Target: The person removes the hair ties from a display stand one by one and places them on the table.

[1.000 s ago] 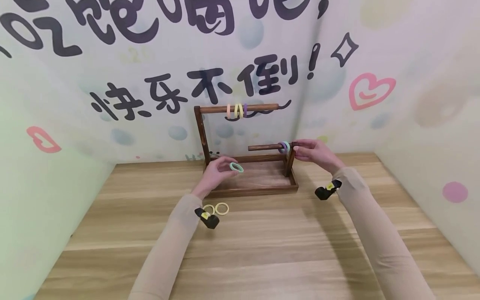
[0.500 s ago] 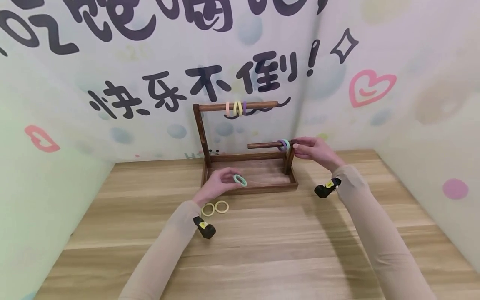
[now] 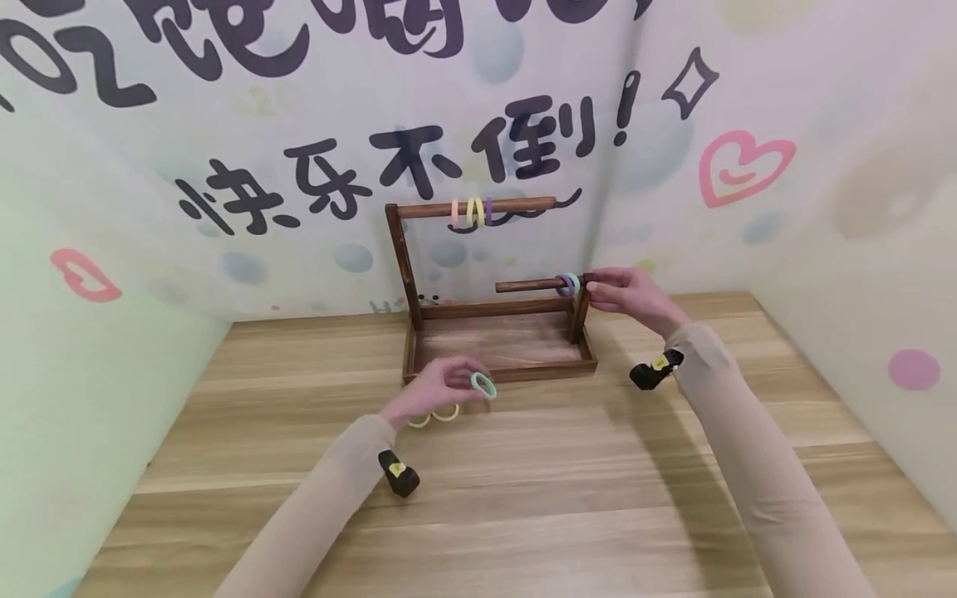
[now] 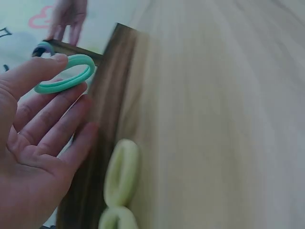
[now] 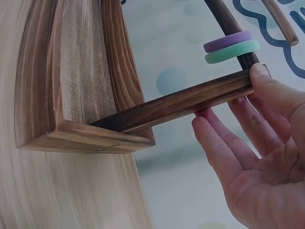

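Observation:
My left hand [image 3: 437,389] pinches a mint-green hair tie [image 4: 62,87] between thumb and forefinger, in front of the wooden rack's tray. My right hand [image 3: 635,299] grips the rack's short right post [image 5: 190,102] near its top, thumb on one side and fingers on the other. A purple hair tie [image 5: 228,41] and another mint-green hair tie [image 5: 233,51] hang side by side on the lower rod [image 3: 527,286], close to that post. Two pale yellow hair ties [image 4: 132,167] lie on the table below my left hand, partly covered by it in the head view.
On the upper rod [image 3: 523,203] hang a pink hair tie [image 3: 454,213], two yellow ones and a purple one [image 3: 489,210]. A tall left post [image 3: 402,262] carries this rod. The tray's front edge [image 3: 538,373] faces me, and a printed curtain [image 3: 314,274] hangs behind the rack.
My left hand has moved back towards me with the mint-green hair tie, from over the tray to in front of its edge. My right hand stays on the post.

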Demonstrator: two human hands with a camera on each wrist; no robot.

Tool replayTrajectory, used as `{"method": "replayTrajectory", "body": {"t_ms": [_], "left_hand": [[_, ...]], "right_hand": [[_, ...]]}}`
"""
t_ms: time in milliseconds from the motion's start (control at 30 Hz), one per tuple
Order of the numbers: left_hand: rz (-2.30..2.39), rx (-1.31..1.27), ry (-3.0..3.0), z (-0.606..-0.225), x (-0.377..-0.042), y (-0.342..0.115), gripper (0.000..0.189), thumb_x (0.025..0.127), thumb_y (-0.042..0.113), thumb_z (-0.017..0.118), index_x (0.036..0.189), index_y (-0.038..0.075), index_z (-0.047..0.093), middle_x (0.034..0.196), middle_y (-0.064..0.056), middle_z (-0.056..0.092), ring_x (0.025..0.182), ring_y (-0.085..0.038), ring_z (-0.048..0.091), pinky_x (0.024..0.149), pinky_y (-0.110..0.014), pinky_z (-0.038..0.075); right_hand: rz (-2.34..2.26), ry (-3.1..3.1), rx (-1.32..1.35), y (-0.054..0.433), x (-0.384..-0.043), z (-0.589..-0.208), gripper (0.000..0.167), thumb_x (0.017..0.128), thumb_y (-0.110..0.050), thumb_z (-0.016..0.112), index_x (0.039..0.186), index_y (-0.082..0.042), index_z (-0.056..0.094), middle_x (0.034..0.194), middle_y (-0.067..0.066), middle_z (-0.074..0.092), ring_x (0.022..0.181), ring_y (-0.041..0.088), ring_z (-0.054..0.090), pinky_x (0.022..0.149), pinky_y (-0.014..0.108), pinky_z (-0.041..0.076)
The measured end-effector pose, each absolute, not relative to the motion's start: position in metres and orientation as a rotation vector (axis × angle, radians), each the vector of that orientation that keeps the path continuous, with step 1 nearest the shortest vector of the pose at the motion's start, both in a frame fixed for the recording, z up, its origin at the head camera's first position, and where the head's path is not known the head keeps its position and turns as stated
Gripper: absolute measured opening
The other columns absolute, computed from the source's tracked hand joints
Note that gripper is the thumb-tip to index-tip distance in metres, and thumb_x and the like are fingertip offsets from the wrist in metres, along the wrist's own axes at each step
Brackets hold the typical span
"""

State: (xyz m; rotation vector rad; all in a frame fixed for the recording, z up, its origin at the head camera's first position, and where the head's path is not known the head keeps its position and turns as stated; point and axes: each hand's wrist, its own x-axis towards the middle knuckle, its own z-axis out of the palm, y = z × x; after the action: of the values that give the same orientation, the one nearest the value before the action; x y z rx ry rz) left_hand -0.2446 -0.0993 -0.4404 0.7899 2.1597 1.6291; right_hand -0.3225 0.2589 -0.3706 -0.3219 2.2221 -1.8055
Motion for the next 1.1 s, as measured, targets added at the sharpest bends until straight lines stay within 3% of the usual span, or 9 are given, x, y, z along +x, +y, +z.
{"method": "replayTrajectory", "body": {"t_ms": [400, 567, 767, 1100], "left_hand": [[1.450, 0.851, 2.242, -0.453, -0.239, -0.112, 0.034, 0.085, 0.005, 0.074, 0.116, -0.001, 0.062, 0.104, -0.008, 0.070, 0.102, -0.024, 0.065, 0.078, -0.032, 0.053], [1.342, 0.921, 2.309, -0.454, -0.241, -0.113, 0.035, 0.084, 0.004, 0.075, 0.116, 0.000, 0.063, 0.109, -0.008, 0.069, 0.107, -0.022, 0.062, 0.085, -0.033, 0.050], [1.206, 1.004, 2.385, -0.452, -0.242, -0.114, 0.036, 0.083, 0.003, 0.075, 0.117, 0.000, 0.064, 0.109, -0.007, 0.068, 0.097, -0.015, 0.061, 0.086, -0.029, 0.050], [1.106, 0.965, 2.519, -0.449, -0.240, -0.115, 0.038, 0.082, 0.006, 0.077, 0.118, 0.002, 0.066, 0.112, -0.007, 0.068, 0.105, -0.020, 0.061, 0.091, -0.036, 0.047]], "right_hand": [[-1.788, 2.238, -0.314, 0.255, -0.324, -0.372, 0.053, 0.099, -0.013, 0.057, 0.141, 0.012, 0.036, 0.136, 0.028, 0.047, 0.102, 0.012, 0.062, 0.098, 0.036, 0.044], [-1.801, 2.226, -0.313, 0.256, -0.322, -0.371, 0.052, 0.099, -0.012, 0.056, 0.141, 0.012, 0.037, 0.135, 0.026, 0.048, 0.101, 0.011, 0.062, 0.099, 0.037, 0.043], [-1.797, 2.230, -0.305, 0.259, -0.322, -0.370, 0.053, 0.099, -0.011, 0.057, 0.141, 0.013, 0.035, 0.129, 0.019, 0.055, 0.101, 0.011, 0.062, 0.099, 0.038, 0.042], [-1.787, 2.254, -0.310, 0.256, -0.322, -0.366, 0.051, 0.099, -0.010, 0.056, 0.140, 0.013, 0.036, 0.137, 0.032, 0.044, 0.099, 0.010, 0.062, 0.098, 0.036, 0.043]]}}
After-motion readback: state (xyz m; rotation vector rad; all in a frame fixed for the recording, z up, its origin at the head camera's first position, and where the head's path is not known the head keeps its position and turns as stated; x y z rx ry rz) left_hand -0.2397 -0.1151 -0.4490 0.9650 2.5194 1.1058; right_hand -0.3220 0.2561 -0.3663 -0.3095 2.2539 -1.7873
